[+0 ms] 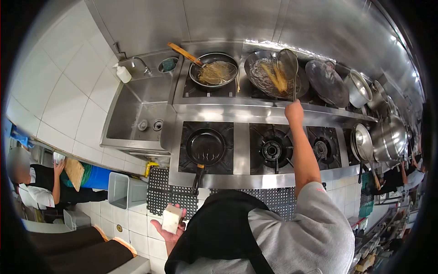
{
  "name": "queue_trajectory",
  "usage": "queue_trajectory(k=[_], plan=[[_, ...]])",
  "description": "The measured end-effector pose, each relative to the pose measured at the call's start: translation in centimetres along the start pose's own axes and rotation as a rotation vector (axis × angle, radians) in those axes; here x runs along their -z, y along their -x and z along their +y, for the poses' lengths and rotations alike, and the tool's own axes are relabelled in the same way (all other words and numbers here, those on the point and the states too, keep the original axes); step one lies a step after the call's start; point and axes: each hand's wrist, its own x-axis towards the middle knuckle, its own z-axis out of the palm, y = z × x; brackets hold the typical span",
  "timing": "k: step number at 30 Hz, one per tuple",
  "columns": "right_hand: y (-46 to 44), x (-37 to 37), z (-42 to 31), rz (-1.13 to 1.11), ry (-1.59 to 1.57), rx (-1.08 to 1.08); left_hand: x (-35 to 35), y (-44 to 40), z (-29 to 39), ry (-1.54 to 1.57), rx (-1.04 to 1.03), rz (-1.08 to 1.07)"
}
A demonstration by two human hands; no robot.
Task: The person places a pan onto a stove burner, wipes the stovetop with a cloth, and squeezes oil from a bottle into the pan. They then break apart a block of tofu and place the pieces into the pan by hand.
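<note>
My right hand (pixel 294 112) grips the long handle of a wire strainer (pixel 288 65), which reaches over the back burners. Below and beside its mesh, a wok (pixel 256 81) of bubbling liquid holds long yellow pieces (pixel 275 78), perhaps food being fried. In my left hand (pixel 169 234), palm up near my apron, rests a whitish block (pixel 172 218) whose kind I cannot make out. Its thumb is spread and the fingers curl round the far side.
Left of the wok stands a pan (pixel 204 58) with noodle-like food and a wooden-handled tool (pixel 185 53). A black frying pan (pixel 205 146) sits on the front left burner. A sink (pixel 132 112), tilted lid (pixel 327 83) and steel pots (pixel 357 89) flank the stove. Another person (pixel 41 182) stands far left.
</note>
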Motion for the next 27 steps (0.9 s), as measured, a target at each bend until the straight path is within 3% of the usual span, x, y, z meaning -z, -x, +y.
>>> queue_trajectory(k=[5,6,12,14,15,16,17,18,21,22,27], plan=[[-1.7,-1.7,0.1,-0.14,0.015,0.003,-0.5,-0.7,-0.1,-0.023,0.028,-0.009],[-1.5,-1.6,-0.1,-0.13,0.081,0.06,-0.5,-0.8,-0.1,-0.018,0.027,-0.024],[1.4,1.3,-0.6,0.062,-0.006,-0.074,0.1,0.0,-0.4,0.016,-0.046,0.022],[-0.1,0.4,1.5,0.119,0.065,-0.004,0.5,0.6,-0.3,-0.043,-0.065,0.082],[-1.8,-1.6,5.0,0.104,0.432,0.379,0.9,1.0,-0.1,-0.082,-0.088,0.119],[-5.1,-5.9,9.8,0.065,0.367,0.379,0.6,0.7,-0.1,-0.044,-0.058,0.029],[-4.4,-4.3,9.6,-0.058,0.607,0.53,0.6,0.6,-0.2,0.005,-0.058,0.053],[-2.7,-3.4,9.1,0.039,0.143,0.218,-0.8,0.4,-0.5,-0.054,-0.095,0.112],[0.2,-1.7,9.8,-0.067,0.204,0.228,-2.2,0.5,-1.2,-0.109,-0.139,0.223],[3.2,2.3,5.7,-0.069,0.126,0.129,-2.3,0.6,-1.2,-0.115,-0.149,0.251],[5.5,5.9,2.2,0.007,0.056,0.103,-2.1,0.2,-1.0,-0.09,-0.092,0.183]])
